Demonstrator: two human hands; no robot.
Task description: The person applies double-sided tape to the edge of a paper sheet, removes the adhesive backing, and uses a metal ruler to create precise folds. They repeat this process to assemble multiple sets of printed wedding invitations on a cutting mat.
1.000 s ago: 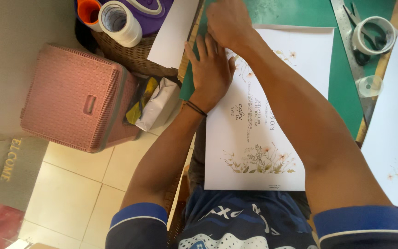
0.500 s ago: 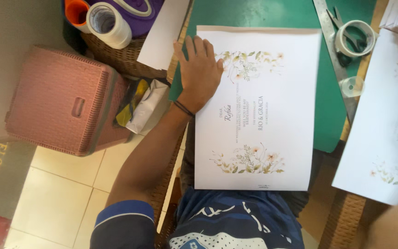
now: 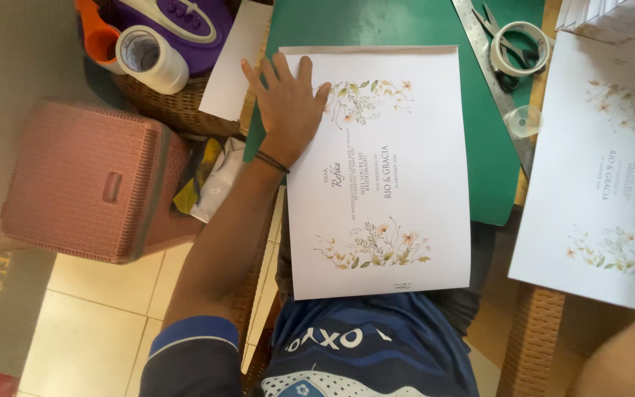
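The printed sheet (image 3: 398,176), white with flower sprays at both ends and lines of text in the middle, lies flat on the green cutting mat (image 3: 494,169), its near edge hanging off the mat over the person's lap. The left hand (image 3: 288,110) rests on the sheet's far left corner, palm down, fingers spread and flat, pressing rather than gripping; nothing is clamped in it.

Compared with 1 second ago, the right hand has left the sheet: then it lay across the top edge beside the left, and now only a blurred bit of the right forearm (image 3: 626,360) shows at the lower right corner, the hand itself out of view. So the sheet is pinned by 1 hand alone, and it looks squared up on the mat.

Further out, a second printed sheet (image 3: 597,191) lies to the right, a steel ruler (image 3: 497,92), scissors (image 3: 497,33) and a tape roll (image 3: 522,48) sit at the mat's far right, and a pink woven box (image 3: 90,180) stands on the floor to the left.
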